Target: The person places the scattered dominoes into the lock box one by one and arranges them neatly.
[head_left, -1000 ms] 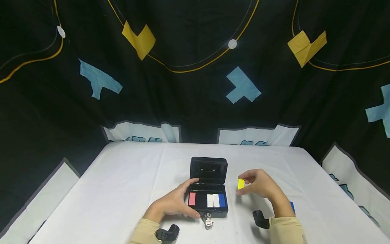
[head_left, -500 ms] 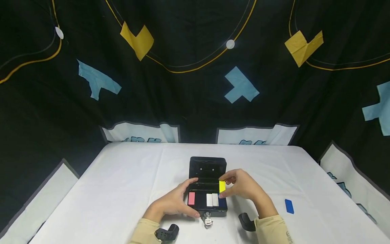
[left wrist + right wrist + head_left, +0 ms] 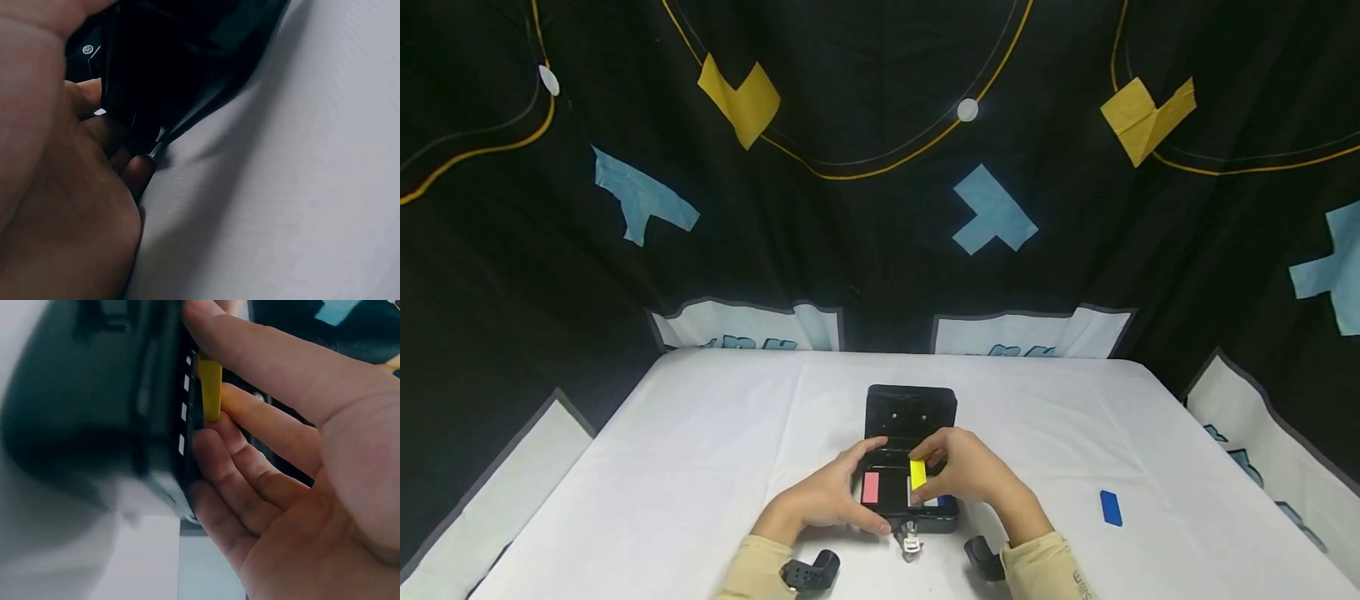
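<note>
A small black metal cash box (image 3: 912, 402) stands on the white table with its lid raised. My left hand (image 3: 822, 500) holds its left side, thumb by the front corner and forefinger near the hinge. Between thumb and fingers, my right hand (image 3: 981, 477) pinches a flat yellow block (image 3: 917, 473) over the box's interior. In the right wrist view the yellow block (image 3: 212, 394) stands at the box's rim. A pink block (image 3: 870, 487) lies inside at the left. White blocks and a blue block (image 3: 949, 502) sit at the right, partly hidden by the right hand.
Another blue block (image 3: 1111, 507) lies on the white table (image 3: 1180, 450) to the right. A small silvery metal item (image 3: 911, 543), perhaps a lock or keys, hangs at the box's front. A black curtain (image 3: 865, 250) rises behind the table.
My right hand has moved left with the yellow block, from beside the box to over its interior. The loose blue block has come fully into view. The left hand stays on the box.
</note>
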`<state>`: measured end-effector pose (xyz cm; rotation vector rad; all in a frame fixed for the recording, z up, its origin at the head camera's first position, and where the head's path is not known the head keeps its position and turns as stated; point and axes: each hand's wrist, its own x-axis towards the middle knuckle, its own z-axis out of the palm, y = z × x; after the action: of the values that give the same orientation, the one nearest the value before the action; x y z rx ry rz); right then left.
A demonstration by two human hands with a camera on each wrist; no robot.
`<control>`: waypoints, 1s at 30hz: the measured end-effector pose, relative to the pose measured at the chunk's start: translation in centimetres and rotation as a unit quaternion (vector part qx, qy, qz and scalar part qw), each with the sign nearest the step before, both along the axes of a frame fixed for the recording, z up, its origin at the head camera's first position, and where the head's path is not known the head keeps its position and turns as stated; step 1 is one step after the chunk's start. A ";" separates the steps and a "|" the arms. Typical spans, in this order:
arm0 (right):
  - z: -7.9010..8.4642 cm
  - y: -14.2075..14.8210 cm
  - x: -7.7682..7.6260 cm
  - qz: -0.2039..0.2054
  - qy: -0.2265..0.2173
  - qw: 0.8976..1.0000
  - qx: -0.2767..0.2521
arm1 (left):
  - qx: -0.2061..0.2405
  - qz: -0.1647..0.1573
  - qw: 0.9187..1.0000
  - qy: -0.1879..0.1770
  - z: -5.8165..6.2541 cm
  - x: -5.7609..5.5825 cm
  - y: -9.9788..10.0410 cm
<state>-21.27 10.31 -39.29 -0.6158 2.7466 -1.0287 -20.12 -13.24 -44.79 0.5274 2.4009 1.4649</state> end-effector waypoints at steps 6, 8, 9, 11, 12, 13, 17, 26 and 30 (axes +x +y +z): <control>-0.8 -1.4 0.3 0.018 0.000 1.000 0.000 | 0.003 -0.003 1.000 0.000 -0.1 0.0 -0.2; -1.1 -1.7 0.3 0.018 0.003 1.000 0.000 | 0.002 -0.003 1.000 -0.002 0.0 0.0 -0.2; -1.2 -1.9 0.3 0.018 0.007 1.000 0.002 | 0.001 -0.002 1.000 -0.002 0.0 0.0 -0.2; -1.5 -2.1 0.3 0.019 0.019 1.000 0.005 | -0.004 -0.001 1.000 -0.002 0.1 0.1 -0.2; -1.7 -2.2 0.3 0.021 0.029 0.999 0.010 | -0.007 -0.002 1.000 0.001 0.1 0.1 -0.2; -1.8 -2.3 0.3 0.024 0.037 0.999 0.012 | -0.010 -0.001 1.000 0.001 0.2 0.1 -0.2; -2.3 -2.7 0.3 0.028 0.062 0.997 0.023 | -0.010 -0.003 1.000 0.004 0.2 0.2 -0.2; -3.1 -3.5 0.5 0.048 0.104 0.993 0.040 | -0.008 -0.003 1.000 0.009 0.1 0.3 -0.3; -3.3 -3.7 0.5 0.056 0.113 0.991 0.041 | -0.013 -0.002 1.000 0.011 0.0 0.3 -0.3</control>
<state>-20.75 6.61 -42.60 -0.9136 2.8883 -0.8661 -19.83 -13.59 -44.75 0.5460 2.4303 1.4324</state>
